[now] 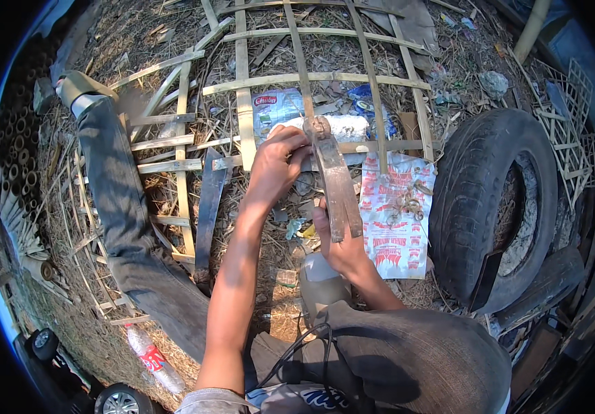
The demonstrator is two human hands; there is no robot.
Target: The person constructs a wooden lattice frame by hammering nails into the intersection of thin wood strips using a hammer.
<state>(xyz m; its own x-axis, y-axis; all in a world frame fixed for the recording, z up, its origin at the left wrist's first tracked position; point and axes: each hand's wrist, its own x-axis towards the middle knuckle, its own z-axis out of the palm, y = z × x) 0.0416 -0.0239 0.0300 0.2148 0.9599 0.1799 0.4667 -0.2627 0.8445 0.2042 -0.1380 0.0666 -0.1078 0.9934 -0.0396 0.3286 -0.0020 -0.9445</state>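
A rusty pair of pincers (335,183) stands with its rounded jaws against a strip of the bamboo lattice (304,81). Behind its two handles is my right hand (344,250), its thumb up along one side and the other fingers mostly hidden. Left of the jaws, my left hand (278,160) is pinched close to the crossing strips; whatever its fingertips hold is too small to make out. A folded white bundle (342,127) lies under the lattice there. Several small curled bits (406,207) rest on a white sheet with red print (395,252).
A worn tyre (466,200) stands at the right, with a dark blade (485,279) against it. Left of my left arm lies a long flat blade (209,207). My outstretched leg (114,179) lies across the left side, near a plastic bottle (154,359) and bamboo tubes (18,159).
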